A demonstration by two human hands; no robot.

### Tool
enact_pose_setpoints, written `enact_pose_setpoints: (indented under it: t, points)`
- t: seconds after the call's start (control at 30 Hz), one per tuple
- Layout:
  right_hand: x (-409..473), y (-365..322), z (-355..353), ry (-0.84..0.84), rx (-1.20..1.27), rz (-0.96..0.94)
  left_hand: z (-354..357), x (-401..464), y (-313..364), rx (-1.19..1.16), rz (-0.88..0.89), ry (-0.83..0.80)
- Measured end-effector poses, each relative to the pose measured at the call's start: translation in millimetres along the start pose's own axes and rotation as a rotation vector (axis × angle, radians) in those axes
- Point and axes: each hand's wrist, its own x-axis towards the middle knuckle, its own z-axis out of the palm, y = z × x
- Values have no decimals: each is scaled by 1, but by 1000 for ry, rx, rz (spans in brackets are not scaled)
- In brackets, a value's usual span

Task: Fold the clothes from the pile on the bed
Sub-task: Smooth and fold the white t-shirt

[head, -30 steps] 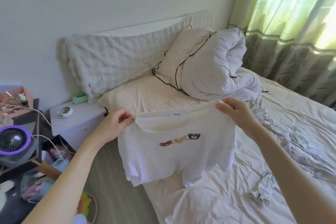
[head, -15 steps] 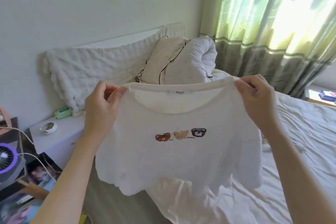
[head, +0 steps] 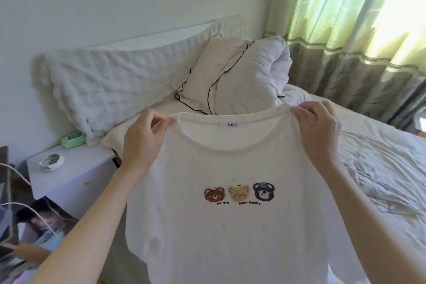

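Observation:
A white T-shirt [head: 230,233] with three bear faces printed on its chest hangs spread in the air in front of me, above the bed [head: 378,145]. My left hand [head: 145,138] pinches its left shoulder beside the collar. My right hand [head: 318,131] pinches the right shoulder. The shirt's front faces me, and its lower hem runs out of view at the bottom. A crumpled pale garment [head: 380,189] lies on the sheet to the right, partly behind my right forearm.
A pillow [head: 207,80] and a rolled duvet [head: 260,76] sit at the bed's head against a quilted headboard cover [head: 110,90]. A white nightstand [head: 76,168] at left bears a small dish [head: 51,161] and a green pack [head: 73,139]. Green curtains [head: 359,30] hang at right.
Both hands have lifted the T-shirt off the bed and brought it up closer to me, spread wider. The view has tilted up towards the headboard and curtains.

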Motion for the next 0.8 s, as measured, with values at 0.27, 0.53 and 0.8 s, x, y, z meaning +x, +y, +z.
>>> enact_pose_setpoints:
  t: [0.27, 0.53, 0.8]
  points:
    - [46, 164, 199, -253, -93, 160, 167, 70, -167, 301, 8, -227]
    - [30, 320, 366, -436, -146, 385, 325, 84, -326, 532, -29, -422]
    - [2, 409, 452, -595, -432, 414, 405, 67, -425, 292, -276, -515]
